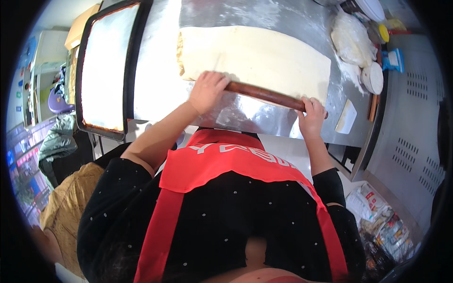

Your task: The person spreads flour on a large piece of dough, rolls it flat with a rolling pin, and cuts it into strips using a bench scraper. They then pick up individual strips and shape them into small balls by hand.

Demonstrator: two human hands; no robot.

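A wide sheet of pale dough (258,56) lies on a floured steel worktable (230,115), its left edge rough and layered. Along its near edge rests a dark wooden rolling pin (265,93), slanting down to the right. My left hand (209,90) is on the pin's left end, at the dough's near left corner. At the other end, my right hand (311,115) grips the pin, and its tip shows just past the fingers. Part of the dough's near edge is hidden by the pin and my hands.
A black-rimmed baking tray (131,63) stands at the table's left. A white dough scraper (347,116) lies near the right edge. Behind it are a round white container (372,78) and a plastic-wrapped mass (354,39). Another person (74,205) is close at lower left.
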